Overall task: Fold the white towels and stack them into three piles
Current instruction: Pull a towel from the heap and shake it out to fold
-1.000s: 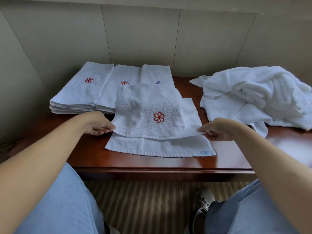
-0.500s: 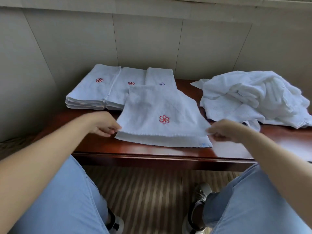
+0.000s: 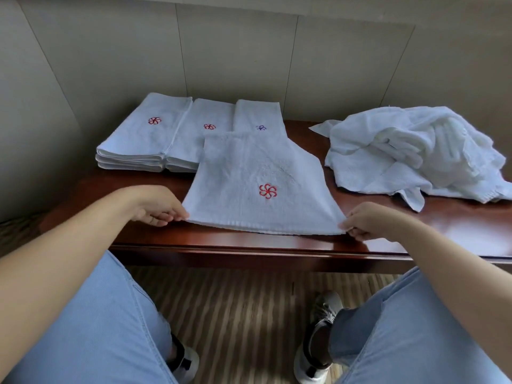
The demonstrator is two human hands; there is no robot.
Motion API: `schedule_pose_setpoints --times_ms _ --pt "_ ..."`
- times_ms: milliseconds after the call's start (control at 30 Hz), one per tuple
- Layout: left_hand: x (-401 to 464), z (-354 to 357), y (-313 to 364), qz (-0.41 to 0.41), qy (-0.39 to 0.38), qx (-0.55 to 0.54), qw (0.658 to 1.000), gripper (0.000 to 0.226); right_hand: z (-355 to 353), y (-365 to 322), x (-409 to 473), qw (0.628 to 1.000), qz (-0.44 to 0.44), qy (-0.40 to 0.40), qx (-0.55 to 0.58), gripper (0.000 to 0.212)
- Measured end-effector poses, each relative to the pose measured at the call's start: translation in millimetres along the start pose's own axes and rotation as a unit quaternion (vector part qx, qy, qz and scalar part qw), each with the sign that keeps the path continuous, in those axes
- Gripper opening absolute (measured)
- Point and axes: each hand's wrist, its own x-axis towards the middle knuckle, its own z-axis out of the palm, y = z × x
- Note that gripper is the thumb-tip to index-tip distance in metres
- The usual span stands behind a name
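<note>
- A folded white towel (image 3: 263, 187) with a red flower emblem is laid at the front edge of the dark red-brown wooden surface (image 3: 277, 242); it serves as the landmark below.
- The towel's near left corner is pinched by the left hand (image 3: 155, 205), the grip closed on the cloth between thumb and curled fingers.
- The near right corner is pinched in the same way by the right hand (image 3: 365, 221), the grip closed on the hem.
- The towel's near edge is seen as two layers lying almost flush, held just above or on the surface; which of the two cannot be told.
- Behind and to the left of the towel, a left pile (image 3: 144, 137) of folded towels with a red emblem is stacked several layers high.
- Directly behind the towel, touching the left pile, a middle pile (image 3: 207, 128) with a red emblem is seen, partly covered by the towel's far edge.
- Behind the towel, slightly to the right, a third pile (image 3: 257, 115) with a blue emblem is set beside the middle pile.
- To the right of the towel, apart from it, a heap of unfolded towels (image 3: 415, 151) is left crumpled on the surface.
- Below the towel, blue jeans and grey shoes are seen over a striped floor.
</note>
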Motion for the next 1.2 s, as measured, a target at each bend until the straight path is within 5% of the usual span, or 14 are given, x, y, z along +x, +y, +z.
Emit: schedule_pose_setpoints --times_ms 267,467,567,733,1000,1200 --pt "10 17 -2 0.038 0.072 0.049 0.996 0.022 12 6 11 0.996 -0.043 0.060 -0.059 0.018" --pt "11 32 6 0.107 0.082 0.084 0.987 0.034 20 -5 11 0.999 -0.029 -0.007 0.043 0.033" --pt "9 34 8 0.097 0.060 0.120 0.986 0.022 23 -8 11 0.998 -0.037 -0.021 0.038 0.041" --pt "6 30 11 0.091 0.050 0.121 0.987 0.017 21 -11 7 0.999 -0.027 -0.027 0.008 0.029" --pt "5 18 8 0.107 0.085 0.026 0.990 0.021 9 -4 5 0.987 -0.021 -0.036 0.154 0.020" --pt "3 9 8 0.132 0.116 -0.209 0.962 0.023 -14 4 1 0.953 -0.042 -0.008 0.300 0.022"
